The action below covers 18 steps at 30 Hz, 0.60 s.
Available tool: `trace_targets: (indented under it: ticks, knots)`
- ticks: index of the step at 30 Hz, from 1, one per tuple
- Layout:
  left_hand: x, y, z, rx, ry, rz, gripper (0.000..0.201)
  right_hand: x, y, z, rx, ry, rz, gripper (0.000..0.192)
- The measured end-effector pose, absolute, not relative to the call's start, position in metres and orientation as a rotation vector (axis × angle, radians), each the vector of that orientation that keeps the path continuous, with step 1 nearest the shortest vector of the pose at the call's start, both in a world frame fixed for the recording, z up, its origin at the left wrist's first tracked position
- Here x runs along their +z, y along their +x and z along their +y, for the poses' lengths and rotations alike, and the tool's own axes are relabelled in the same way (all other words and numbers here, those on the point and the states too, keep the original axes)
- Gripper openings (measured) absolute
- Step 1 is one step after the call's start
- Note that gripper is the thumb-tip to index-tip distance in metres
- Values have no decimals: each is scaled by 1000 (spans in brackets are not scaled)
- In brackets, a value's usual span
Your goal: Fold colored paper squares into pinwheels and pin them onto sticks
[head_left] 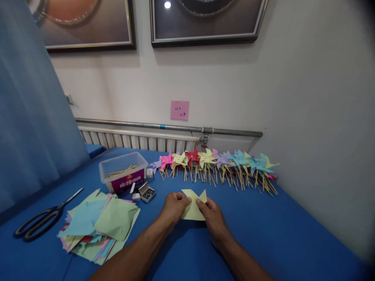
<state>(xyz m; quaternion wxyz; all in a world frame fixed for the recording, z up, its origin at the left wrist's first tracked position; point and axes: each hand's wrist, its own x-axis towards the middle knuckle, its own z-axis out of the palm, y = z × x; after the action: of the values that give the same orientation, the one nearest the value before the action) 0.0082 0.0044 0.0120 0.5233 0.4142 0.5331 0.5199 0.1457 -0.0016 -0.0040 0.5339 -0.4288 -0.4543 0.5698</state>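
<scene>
Matt yellow paper square, matt blue cloth table, clear glossy plastic tub.

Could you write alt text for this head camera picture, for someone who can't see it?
Two bare hands, left hand and right hand, pinch a yellow paper sheet on a blue table. A row of colourful pinwheels lies along the wall; a paper stack, scissors and plastic box sit to the left.

I saw soft, even room light. A ceiling lamp glared as a white spot in the framed picture's glass. Corners darkened and edges bent; the curtain looked blurred. Forearms cast faint shadows on the surface.
</scene>
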Motion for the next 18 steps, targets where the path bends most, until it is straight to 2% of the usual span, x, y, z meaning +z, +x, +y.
trace_targets:
  ticks: [13,18]
  knots:
    - [15,11,0,1204,996,1183,33,-3,147,0,1358,-1013,-1073,44]
    - [16,11,1,1229,1012,1268,25,-2,146,-2,1367,-1001,-1081,44]
